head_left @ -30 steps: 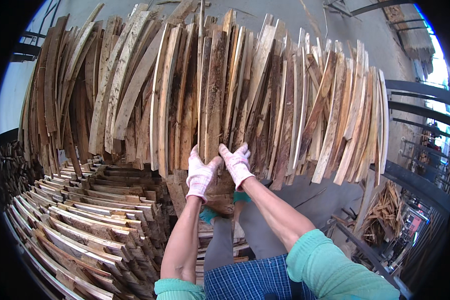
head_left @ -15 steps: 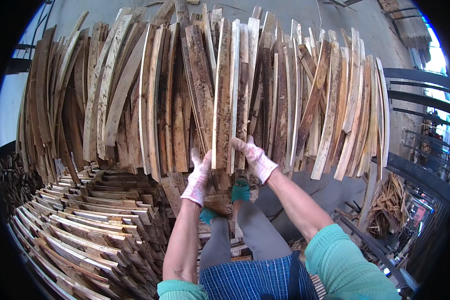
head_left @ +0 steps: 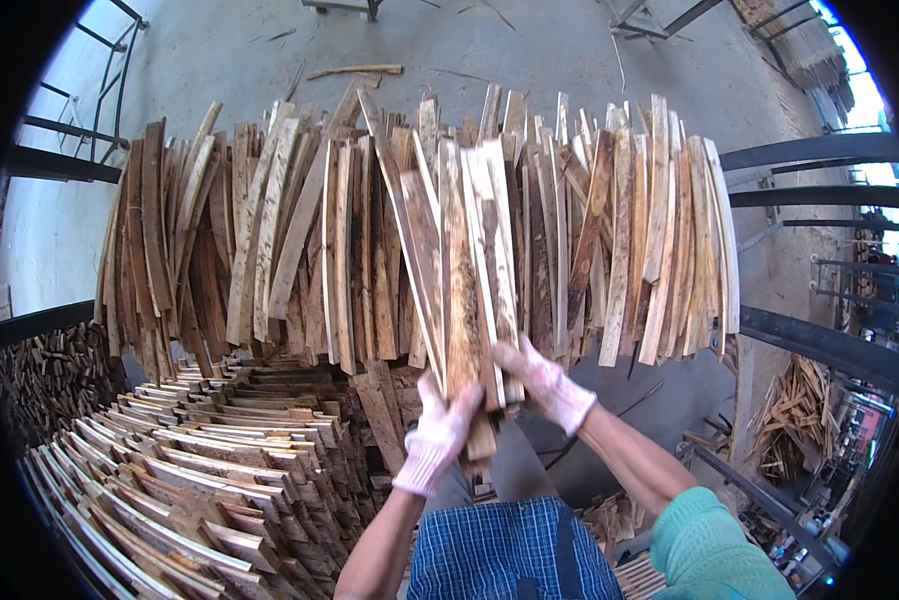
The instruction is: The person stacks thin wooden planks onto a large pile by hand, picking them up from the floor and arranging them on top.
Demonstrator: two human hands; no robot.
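Both gloved hands are gripping a small bundle of wooden slats (head_left: 465, 270), lifted clear in front of the leaning row. The left hand (head_left: 438, 435) is wrapping its grip shut around the bundle's lower end, and the right hand (head_left: 548, 383), just to its right, is pressing fingers closed against the bundle's right edge. Below and left of the grip, flat stacked slats (head_left: 180, 470) are lying in tiers. Beyond the grip, the row of upright slats (head_left: 630, 230) is leaning, with the concrete floor (head_left: 230, 60) stretching farther off.
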